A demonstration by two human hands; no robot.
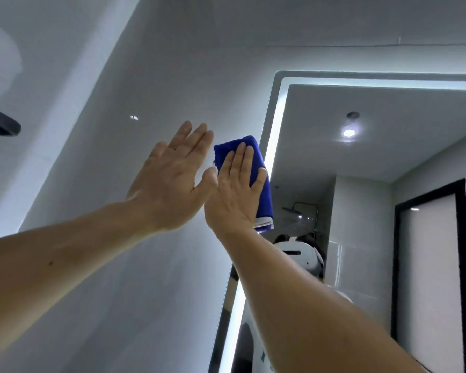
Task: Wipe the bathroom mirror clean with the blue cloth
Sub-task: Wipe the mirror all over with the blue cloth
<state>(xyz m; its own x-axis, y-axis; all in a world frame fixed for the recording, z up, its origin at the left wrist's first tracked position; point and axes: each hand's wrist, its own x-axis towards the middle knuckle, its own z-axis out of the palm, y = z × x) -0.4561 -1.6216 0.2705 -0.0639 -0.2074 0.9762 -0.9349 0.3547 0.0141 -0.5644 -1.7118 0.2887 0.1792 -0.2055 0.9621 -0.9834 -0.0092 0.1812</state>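
The bathroom mirror [374, 162] fills the right side, with a lit white strip around its rounded frame. A folded blue cloth [261, 184] lies flat against the mirror's left edge, over the light strip. My right hand [234, 195] presses on the cloth with flat, spread fingers. My left hand [170, 181] rests flat on the white wall just left of the mirror, fingers together and extended, its thumb side touching my right hand. It holds nothing.
Glossy white wall panels [105, 130] cover the left and top. A dark shelf edge [0, 125] juts in at the far left. The mirror reflects a ceiling lamp [349, 132], a shower head [293, 210] and a dark-framed door [431, 265].
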